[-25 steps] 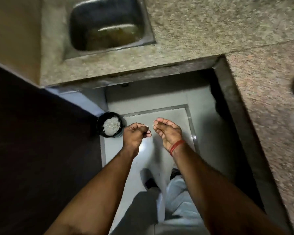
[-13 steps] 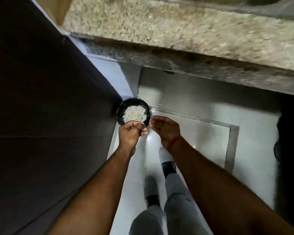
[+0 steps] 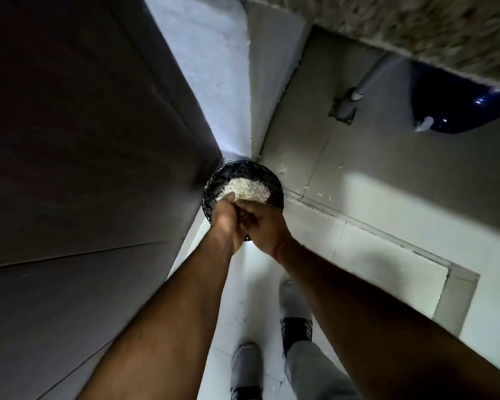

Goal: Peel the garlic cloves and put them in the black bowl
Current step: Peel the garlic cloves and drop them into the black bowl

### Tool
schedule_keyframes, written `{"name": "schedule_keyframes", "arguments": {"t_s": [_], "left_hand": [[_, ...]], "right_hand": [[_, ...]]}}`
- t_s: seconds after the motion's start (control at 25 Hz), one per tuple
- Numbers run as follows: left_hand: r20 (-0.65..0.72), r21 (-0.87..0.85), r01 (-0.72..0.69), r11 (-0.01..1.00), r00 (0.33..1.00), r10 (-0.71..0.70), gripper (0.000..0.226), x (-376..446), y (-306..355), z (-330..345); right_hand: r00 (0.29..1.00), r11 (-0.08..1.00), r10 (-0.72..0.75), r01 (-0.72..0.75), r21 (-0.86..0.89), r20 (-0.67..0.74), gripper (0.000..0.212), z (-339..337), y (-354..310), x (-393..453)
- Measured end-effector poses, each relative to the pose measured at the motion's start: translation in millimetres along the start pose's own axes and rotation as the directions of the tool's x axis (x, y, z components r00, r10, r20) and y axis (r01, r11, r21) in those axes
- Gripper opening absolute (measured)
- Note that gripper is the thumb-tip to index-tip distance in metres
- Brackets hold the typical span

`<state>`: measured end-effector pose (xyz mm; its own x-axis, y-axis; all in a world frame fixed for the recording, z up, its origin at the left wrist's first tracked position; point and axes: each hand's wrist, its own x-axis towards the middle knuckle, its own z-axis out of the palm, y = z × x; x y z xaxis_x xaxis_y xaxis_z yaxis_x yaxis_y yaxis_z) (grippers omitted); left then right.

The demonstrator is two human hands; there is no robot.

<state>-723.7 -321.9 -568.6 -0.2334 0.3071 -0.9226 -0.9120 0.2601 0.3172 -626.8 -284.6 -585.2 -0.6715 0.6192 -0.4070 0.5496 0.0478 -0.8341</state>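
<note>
Both hands – left hand (image 3: 227, 219), right hand (image 3: 264, 223) – pressed together over bin (image 3: 214, 186); grip unclear

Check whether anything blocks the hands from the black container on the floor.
Nothing visible does. The left hand and right hand meet directly over the black container, above its pale scraps.

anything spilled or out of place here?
Yes: pale flakes lie scattered on the floor right of the black bin, outside it. Both hands meet over its rim.
</note>
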Motion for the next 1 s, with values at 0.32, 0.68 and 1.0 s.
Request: {"name": "schedule_keyframes", "arguments": {"t_s": [0.32,0.68,1.0], "left_hand": [[0.107,-0.143,0.030,0.989,0.994,-0.015,0.055,-6.4,-2.3,-24.3],[-0.006,0.087,-0.050,0.995,0.999,0.051,0.044,-86.6,6.4,-0.7],[0.204,0.438,-0.086,0.895,0.979,-0.006,0.043,-313.1,-25.6,68.5]], "right_hand": [[0.936,0.858,-0.113,0.262,-0.443,0.335,0.062,3.1,2.4,-12.7],[0.976,0.811,0.087,0.048,-0.583,0.202,0.062,-49.6,-46.6,-58.7],[0.989,0.892,0.144,-0.139,-0.431,-0.022,0.059,-154.1,-140.6,-255.5]]}}
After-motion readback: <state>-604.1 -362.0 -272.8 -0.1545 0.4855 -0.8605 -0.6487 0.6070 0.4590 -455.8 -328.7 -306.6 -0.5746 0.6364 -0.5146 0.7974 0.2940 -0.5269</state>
